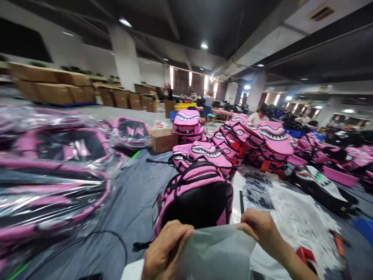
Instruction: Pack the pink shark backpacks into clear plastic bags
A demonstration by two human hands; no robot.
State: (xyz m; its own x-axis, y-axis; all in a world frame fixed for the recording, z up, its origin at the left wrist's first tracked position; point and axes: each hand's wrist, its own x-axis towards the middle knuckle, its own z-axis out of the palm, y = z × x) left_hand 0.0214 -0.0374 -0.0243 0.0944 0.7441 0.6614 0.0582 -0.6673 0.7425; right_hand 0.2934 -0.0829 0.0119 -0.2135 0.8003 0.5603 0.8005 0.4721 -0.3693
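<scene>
Between my two hands a translucent plastic bag (218,249) is stretched by its upper edge. My left hand (167,249) pinches its left corner, and my right hand (262,229) pinches the right one. Right behind the bag stands a pink and black backpack (198,194), its black padded side facing me. The bag overlaps the lower part of that backpack. A pile of flat white plastic bags (294,217) lies to the right, partly behind my right forearm.
Plastic-wrapped pink backpacks (52,194) fill the left. More pink backpacks (274,140) with toothy prints are stacked behind. An open cardboard box (164,140) stands mid-left. A tape roll (305,256) and an orange-handled tool (339,249) lie at right. A co-worker (259,113) is farther back.
</scene>
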